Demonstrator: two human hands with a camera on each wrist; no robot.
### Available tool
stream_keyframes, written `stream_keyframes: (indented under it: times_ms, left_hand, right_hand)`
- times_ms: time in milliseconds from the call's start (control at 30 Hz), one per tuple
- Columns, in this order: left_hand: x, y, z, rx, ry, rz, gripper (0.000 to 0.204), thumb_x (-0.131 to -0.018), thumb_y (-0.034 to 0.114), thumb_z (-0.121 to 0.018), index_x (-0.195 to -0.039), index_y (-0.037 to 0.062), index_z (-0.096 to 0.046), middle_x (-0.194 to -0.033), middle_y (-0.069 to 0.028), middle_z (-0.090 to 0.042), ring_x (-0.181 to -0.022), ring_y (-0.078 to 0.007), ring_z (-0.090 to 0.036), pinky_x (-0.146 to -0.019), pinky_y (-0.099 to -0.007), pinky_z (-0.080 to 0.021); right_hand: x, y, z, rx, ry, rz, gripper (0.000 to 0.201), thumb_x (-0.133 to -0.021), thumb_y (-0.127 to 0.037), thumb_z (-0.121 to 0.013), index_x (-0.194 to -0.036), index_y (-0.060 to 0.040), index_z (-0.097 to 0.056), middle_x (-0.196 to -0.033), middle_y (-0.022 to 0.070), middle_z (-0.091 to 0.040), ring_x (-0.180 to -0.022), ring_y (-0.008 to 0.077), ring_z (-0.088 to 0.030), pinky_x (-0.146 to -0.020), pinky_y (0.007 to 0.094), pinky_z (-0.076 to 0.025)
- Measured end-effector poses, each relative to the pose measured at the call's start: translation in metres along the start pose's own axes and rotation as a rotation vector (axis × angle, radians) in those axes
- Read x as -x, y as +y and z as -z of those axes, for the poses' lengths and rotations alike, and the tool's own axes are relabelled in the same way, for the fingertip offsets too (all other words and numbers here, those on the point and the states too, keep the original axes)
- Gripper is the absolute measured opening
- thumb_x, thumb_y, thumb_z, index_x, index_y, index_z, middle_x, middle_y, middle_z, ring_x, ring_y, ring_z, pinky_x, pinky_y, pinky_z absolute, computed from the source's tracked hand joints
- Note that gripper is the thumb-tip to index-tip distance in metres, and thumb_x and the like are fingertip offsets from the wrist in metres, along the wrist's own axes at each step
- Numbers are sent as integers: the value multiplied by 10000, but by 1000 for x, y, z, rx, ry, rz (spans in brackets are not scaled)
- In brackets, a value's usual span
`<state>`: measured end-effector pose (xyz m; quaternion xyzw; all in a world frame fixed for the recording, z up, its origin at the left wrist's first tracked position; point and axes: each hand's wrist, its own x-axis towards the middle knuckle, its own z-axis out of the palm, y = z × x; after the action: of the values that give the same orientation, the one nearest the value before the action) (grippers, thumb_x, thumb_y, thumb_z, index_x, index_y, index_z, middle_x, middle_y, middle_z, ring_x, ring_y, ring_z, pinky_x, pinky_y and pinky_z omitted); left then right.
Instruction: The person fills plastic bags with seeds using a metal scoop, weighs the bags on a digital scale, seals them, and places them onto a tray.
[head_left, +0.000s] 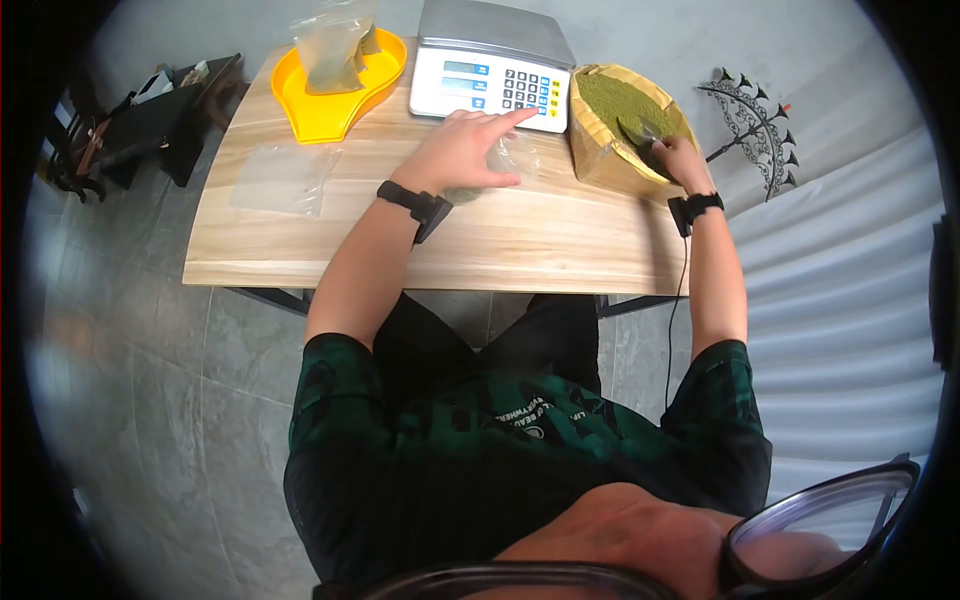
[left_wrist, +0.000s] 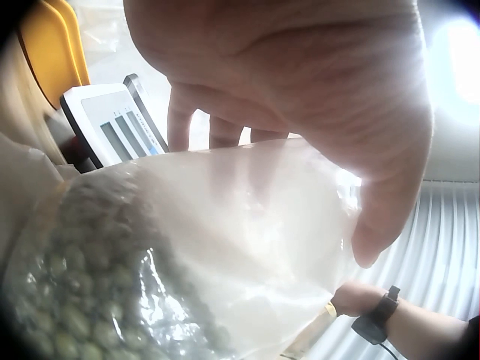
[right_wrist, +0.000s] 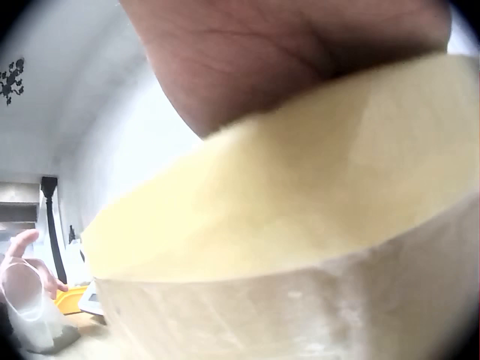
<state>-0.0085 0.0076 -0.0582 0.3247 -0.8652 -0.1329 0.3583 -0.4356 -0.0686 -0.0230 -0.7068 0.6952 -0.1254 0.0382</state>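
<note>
My left hand [head_left: 455, 150] is spread wide in front of the scale, index finger and thumb stretched apart. A clear plastic bag [left_wrist: 255, 247] hangs at these fingers, its mouth held wide; some fingers show through the film. Green beans [left_wrist: 82, 277], which look like mung beans, fill its lower part. Over at the right, my right hand [head_left: 682, 162] grips a metal scoop [head_left: 638, 133] dipped into a sack [head_left: 612, 168] of the same green beans. The sack's rolled yellow rim [right_wrist: 285, 195] hides the fingers and scoop in the right wrist view.
A digital scale [head_left: 490, 82] stands at the back of the wooden table [head_left: 560, 250]. Left of it, a yellow tray [head_left: 320, 128] bears a filled clear bag [head_left: 335, 58]. A flat clear bag [head_left: 280, 180] lies nearby. A cable [head_left: 672, 345] hangs from the right wrist.
</note>
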Motion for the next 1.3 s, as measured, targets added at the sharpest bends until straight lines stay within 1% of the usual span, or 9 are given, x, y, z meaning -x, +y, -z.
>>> stream_keyframes:
  times_ms: [267,333,367,400,500,900,1067,1167,1300]
  left_hand:
    - [-1,4,0,7,-46,18,902,-704,344,-798,-1492,213,-380,-1101,-122,-681,-1027,-348,-591,-1012,-430,-389]
    - [-2,4,1,38,-48,44,917,-702,341,-801,-1498,214,-366,-1114,-126,-682,-1037,-355,-591,-1009,-434,-392]
    - [-2,3,1,38,-49,43,917,-702,341,-801,-1498,214,-366,-1114,-126,-682,-1037,-355,-591,-1009,-434,-392]
    - [-2,4,1,43,-51,51,923,-700,339,-802,-1501,215,-360,-1114,-128,-683,-1041,-359,-593,-1010,-436,-392]
    - [-1,3,0,49,-58,58,934,-694,330,-806,-1503,214,-353,-1106,-132,-686,-1047,-366,-596,-1010,-437,-395]
    - [-3,6,2,85,-73,83,948,-681,302,-812,-1504,216,-351,-1074,-144,-691,-1042,-373,-603,-997,-434,-411]
    - [-2,5,3,71,-65,80,949,-682,308,-808,-1508,230,-348,-1077,-144,-688,-1034,-371,-598,-993,-440,-410]
    - [0,7,3,51,-64,76,946,-685,313,-808,-1508,239,-348,-1078,-142,-685,-1025,-371,-593,-990,-445,-409]
    - [0,3,2,49,-54,59,941,-689,321,-808,-1506,230,-351,-1082,-140,-683,-1018,-361,-595,-988,-445,-411]
  right_hand:
    - [71,-5,15,-160,117,-71,357,-918,-298,-622,-1003,45,-673,-855,219,-686,-795,306,-659,-733,393,-491]
    - [84,-5,8,-254,231,-39,332,-922,-279,-627,-1001,41,-663,-852,222,-685,-796,310,-661,-727,385,-492]
    - [89,-5,4,-230,276,-47,305,-935,-272,-623,-997,24,-662,-777,170,-667,-714,244,-627,-666,349,-473]
    - [90,-2,-3,-231,276,-49,305,-935,-272,-623,-997,24,-662,-777,170,-667,-714,244,-627,-666,349,-473]
    - [95,5,-21,-434,373,-81,268,-950,-263,-617,-1002,-5,-666,-661,38,-542,-603,109,-463,-554,294,-372]
    - [96,17,-24,-708,446,-93,240,-954,-236,-630,-1034,-13,-664,-699,-34,-522,-618,47,-414,-531,235,-319]
    - [107,7,-32,-725,419,-83,215,-961,-215,-627,-1052,-22,-652,-676,-62,-486,-576,42,-380,-513,230,-304]
    - [127,-23,-25,-972,240,-85,173,-974,-172,-604,-1084,-44,-642,-682,-87,-468,-585,14,-395,-526,186,-311]
    - [149,-61,-24,-1025,77,-1,188,-975,-168,-606,-1115,-47,-635,-726,-88,-499,-614,9,-405,-540,182,-309]
